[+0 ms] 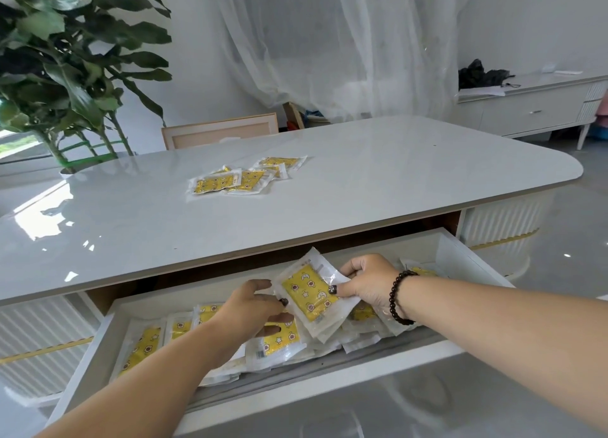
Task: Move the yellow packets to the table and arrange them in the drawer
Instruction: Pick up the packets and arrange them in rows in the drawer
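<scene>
The white drawer (332, 370) under the table (131, 233) stands pulled out, with several yellow packets (144, 347) in clear wrappers lying in a row and a loose heap inside. My right hand (367, 283) grips a stack of yellow packets (309, 294) tilted above the heap, thumb on top. My left hand (255, 309) pinches the left edge of that same stack, its fingers also resting on a packet (279, 340) below. A small pile of yellow packets (245, 178) lies on the tabletop, far from both hands.
A large leafy plant (75, 59) stands at the table's far left. A chair back (218, 131) shows behind the table. A white sideboard (533, 108) with dark items on it stands at the back right, before sheer curtains. The floor is glossy grey.
</scene>
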`<state>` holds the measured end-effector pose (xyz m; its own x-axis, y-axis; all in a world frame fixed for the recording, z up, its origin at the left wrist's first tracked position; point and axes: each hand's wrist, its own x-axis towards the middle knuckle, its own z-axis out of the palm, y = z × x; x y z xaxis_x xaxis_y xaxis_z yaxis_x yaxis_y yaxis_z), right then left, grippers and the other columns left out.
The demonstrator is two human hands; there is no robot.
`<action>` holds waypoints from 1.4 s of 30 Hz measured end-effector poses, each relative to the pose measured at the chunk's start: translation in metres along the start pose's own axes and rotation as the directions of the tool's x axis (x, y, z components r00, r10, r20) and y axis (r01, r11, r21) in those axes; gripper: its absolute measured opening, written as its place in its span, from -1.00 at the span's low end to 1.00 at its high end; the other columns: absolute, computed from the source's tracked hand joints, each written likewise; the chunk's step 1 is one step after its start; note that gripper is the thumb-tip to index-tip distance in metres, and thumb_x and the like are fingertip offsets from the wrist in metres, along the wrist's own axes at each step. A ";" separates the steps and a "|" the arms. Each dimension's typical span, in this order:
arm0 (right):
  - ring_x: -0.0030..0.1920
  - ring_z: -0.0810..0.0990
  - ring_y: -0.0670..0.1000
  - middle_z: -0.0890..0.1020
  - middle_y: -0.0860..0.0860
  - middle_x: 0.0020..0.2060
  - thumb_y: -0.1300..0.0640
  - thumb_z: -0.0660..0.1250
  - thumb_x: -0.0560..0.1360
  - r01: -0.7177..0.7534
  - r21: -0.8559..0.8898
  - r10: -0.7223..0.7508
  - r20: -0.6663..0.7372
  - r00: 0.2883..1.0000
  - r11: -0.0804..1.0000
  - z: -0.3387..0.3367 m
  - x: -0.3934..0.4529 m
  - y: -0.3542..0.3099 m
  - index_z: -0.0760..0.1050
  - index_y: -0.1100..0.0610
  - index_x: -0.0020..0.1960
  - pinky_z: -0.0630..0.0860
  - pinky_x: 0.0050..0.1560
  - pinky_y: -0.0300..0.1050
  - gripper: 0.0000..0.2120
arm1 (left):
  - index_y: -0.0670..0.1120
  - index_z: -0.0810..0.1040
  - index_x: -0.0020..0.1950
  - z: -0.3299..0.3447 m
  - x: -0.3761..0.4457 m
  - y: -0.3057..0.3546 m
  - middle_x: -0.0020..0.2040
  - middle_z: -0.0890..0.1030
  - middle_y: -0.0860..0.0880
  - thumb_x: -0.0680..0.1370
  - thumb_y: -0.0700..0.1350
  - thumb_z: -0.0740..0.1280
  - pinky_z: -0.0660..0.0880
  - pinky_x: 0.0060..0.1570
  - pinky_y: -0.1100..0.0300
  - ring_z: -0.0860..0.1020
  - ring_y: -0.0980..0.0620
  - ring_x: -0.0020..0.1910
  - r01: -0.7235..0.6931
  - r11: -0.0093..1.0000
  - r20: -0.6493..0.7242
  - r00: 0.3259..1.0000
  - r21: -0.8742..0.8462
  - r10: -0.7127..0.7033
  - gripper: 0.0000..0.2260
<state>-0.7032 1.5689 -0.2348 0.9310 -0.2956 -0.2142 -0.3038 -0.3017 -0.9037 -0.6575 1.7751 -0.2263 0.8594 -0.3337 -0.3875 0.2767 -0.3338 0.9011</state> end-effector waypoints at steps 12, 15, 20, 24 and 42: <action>-0.08 0.59 0.03 0.61 0.01 -0.14 0.13 0.52 0.35 0.024 -0.173 -0.015 0.054 0.998 0.985 0.019 -0.011 -0.019 0.56 0.11 -0.07 0.56 -0.08 -0.13 -0.79 | -0.14 0.48 0.22 -0.008 0.007 -0.003 0.01 0.68 -0.19 0.56 -0.13 0.36 0.56 -0.29 0.19 0.61 -0.01 -0.20 -0.001 0.998 -0.054 0.999 0.062 0.004 -0.75; -0.22 0.55 0.00 0.57 0.04 -0.23 0.12 0.41 0.44 -0.005 -0.352 0.025 0.054 0.998 0.936 0.042 -0.009 -0.032 0.54 0.18 -0.10 0.50 -0.27 -0.20 -0.87 | -0.06 0.48 0.00 -0.015 0.010 -0.004 -0.17 0.58 -0.15 0.58 -0.10 0.32 0.52 -0.25 0.16 0.52 -0.04 -0.25 0.017 0.988 -0.189 0.982 0.150 0.012 -0.95; -0.41 0.38 -0.06 0.40 0.00 -0.39 0.23 0.27 0.50 -0.001 -0.478 0.028 0.048 0.998 0.878 0.080 -0.004 -0.049 0.36 0.15 -0.28 0.33 -0.47 -0.28 -0.81 | -0.16 0.39 -0.22 -0.034 0.018 -0.008 -0.33 0.45 -0.15 0.58 -0.14 0.27 0.46 -0.28 0.08 0.44 -0.10 -0.37 0.097 0.903 -0.294 0.955 0.418 0.033 -0.80; -0.32 0.47 -0.01 0.46 0.02 -0.33 0.22 0.26 0.50 0.088 -0.576 -0.031 0.108 0.994 0.812 0.102 -0.005 -0.047 0.45 0.18 -0.20 0.42 -0.36 -0.24 -0.90 | -0.17 0.36 -0.23 -0.039 0.016 -0.005 -0.35 0.40 -0.09 0.56 -0.20 0.25 0.35 -0.41 0.22 0.40 -0.03 -0.40 0.148 0.800 -0.310 0.950 0.582 0.049 -0.82; -0.16 0.57 0.04 0.55 0.03 -0.12 0.13 0.32 0.50 0.247 -0.800 -0.182 0.174 0.968 0.548 0.099 -0.017 -0.046 0.41 0.18 0.14 0.55 -0.22 -0.13 -0.74 | -0.18 0.38 -0.08 -0.041 -0.012 -0.002 -0.17 0.44 -0.08 0.49 -0.32 0.21 0.42 -0.34 0.22 0.46 0.01 -0.27 0.178 0.575 -0.278 0.956 0.798 0.091 -0.93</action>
<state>-0.6846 1.6774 -0.2262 0.9915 -0.0733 -0.1079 -0.0986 -0.9628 -0.2514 -0.6507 1.8157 -0.2156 0.9665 -0.1039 -0.2347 -0.0313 -0.9553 0.2940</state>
